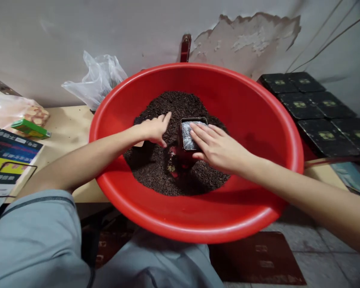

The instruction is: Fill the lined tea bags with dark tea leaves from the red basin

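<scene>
A wide red basin (267, 120) holds a heap of dark loose tea leaves (180, 102). In the heap stands a rectangular tin (184, 121) with an open top and red and gold decoration on its side. Folded clear plastic (187, 136) fills the tin's mouth. My right hand (220, 148) lies over it, fingers stretched out and pressed flat on the plastic. Left of the tin, my left hand (156, 129) has its fingers spread above the leaves and grips nothing. A dark object with a beige edge (139, 144) is partly hidden beneath that hand; its kind is unclear.
Several black square tins or lids (300, 104) are lined up at the right. Left of the basin are a clear plastic bag (100, 78), a green box (31, 129) and a printed carton (13, 156). The basin overhangs the front edge of a pale table (70, 120).
</scene>
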`<state>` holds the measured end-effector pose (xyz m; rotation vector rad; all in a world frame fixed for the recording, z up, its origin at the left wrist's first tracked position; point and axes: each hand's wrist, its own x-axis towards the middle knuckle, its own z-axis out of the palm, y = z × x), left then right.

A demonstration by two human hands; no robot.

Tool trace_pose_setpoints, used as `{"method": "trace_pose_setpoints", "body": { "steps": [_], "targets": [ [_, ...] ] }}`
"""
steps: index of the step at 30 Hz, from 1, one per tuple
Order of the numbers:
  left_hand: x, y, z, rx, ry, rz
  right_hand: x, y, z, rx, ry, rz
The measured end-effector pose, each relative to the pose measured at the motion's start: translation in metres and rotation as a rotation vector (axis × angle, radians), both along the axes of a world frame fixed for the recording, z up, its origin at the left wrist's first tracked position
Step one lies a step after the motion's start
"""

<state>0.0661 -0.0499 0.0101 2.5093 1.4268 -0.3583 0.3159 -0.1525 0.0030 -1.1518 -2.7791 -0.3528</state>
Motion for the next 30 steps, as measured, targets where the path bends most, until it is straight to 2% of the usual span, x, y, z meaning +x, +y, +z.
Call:
{"method": "trace_pose_setpoints", "body": {
  "steps": [2,5,8,12,15,17,19,22,26,28,30],
  "targets": [
    [-0.009,0.015,0.004,-0.035,0.221,0.091,0.003,-0.012,-0.008,-0.025,0.007,0.007],
    [-0.025,0.036,0.0,-0.053,0.347,0.073,0.0,-0.025,-0.015,-0.052,-0.006,-0.047],
    [-0.04,0.05,-0.011,0.005,0.334,0.03,-0.009,-0.027,-0.011,-0.068,-0.05,-0.1],
    [-0.049,0.057,-0.025,0.077,0.28,0.018,-0.018,-0.02,0.001,-0.044,-0.161,-0.058],
    [-0.051,0.061,-0.033,0.071,0.189,0.061,-0.017,-0.018,0.006,-0.003,-0.191,-0.02],
    [-0.049,0.062,-0.032,0.058,0.169,0.1,-0.016,-0.02,0.008,0.007,-0.172,-0.03],
    [-0.047,0.062,-0.025,0.073,0.166,0.143,-0.014,-0.022,0.01,-0.02,-0.144,-0.057],
    [-0.041,0.057,-0.004,0.126,0.06,0.26,-0.014,-0.022,0.014,-0.124,-0.095,-0.12],
    [-0.029,0.044,0.027,0.13,-0.324,0.38,-0.014,-0.02,0.019,-0.179,0.002,-0.233],
    [-0.019,0.037,0.035,0.132,-0.515,0.379,-0.014,-0.02,0.019,-0.173,0.016,-0.261],
    [-0.005,0.029,0.037,0.139,-0.673,0.389,-0.013,-0.02,0.02,-0.168,0.005,-0.266]
  ]
}}
